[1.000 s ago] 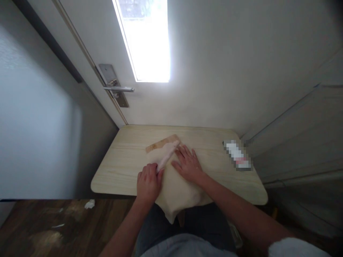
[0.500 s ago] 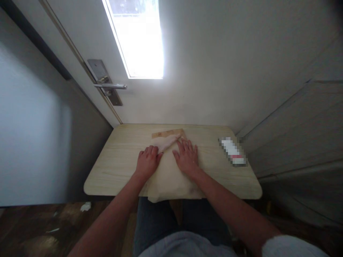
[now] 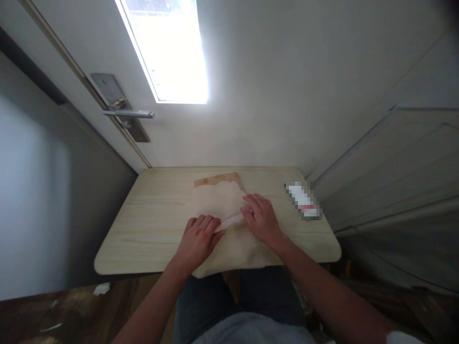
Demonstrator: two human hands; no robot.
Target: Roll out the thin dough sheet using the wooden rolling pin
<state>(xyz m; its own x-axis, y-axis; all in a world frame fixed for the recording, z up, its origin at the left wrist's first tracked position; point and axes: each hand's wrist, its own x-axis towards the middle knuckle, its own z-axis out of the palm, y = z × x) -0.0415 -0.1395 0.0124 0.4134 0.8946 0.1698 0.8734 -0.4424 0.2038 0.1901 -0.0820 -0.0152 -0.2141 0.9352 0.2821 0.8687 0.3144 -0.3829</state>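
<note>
A soft, cream-coloured sheet (image 3: 234,251) lies in front of me; whether it is cloth or dough I cannot tell. A raised pale fold (image 3: 232,220) crosses it between my hands. My left hand (image 3: 201,235) is closed over the fold's left end, fingers curled and thumb on the near side. At the fold's right end, my right hand (image 3: 261,215) grips with bent fingers. Beyond the fold, the sheet's wavy far edge rests on a thin brown board (image 3: 215,179). The near edge of the sheet hangs slightly over the table's front.
The pale wooden table (image 3: 150,224) stands against a white door (image 3: 268,95) with a metal lever handle (image 3: 131,113) and a bright window. A blurred-out white and red object (image 3: 303,200) lies on the right. White scraps (image 3: 102,288) are on the floor.
Both hands have drawn nearer to me along with the fold, and more of the sheet's far part shows. My right hand's spread fingers have bent closed. The view has shifted slightly right.
</note>
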